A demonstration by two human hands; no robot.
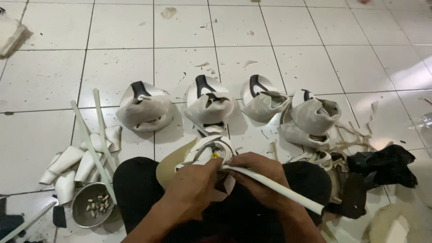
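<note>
Shoe upper [211, 150] gripped by both hands, open tiled floor [58, 85] ahead

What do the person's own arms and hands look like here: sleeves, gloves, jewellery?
Both forearms are bare, with no sleeves in view. The left hand and right hand wear no gloves. No rings, watch or markings can be made out.

I see no packages, labels, signs or screens anywhere around me here.
</note>
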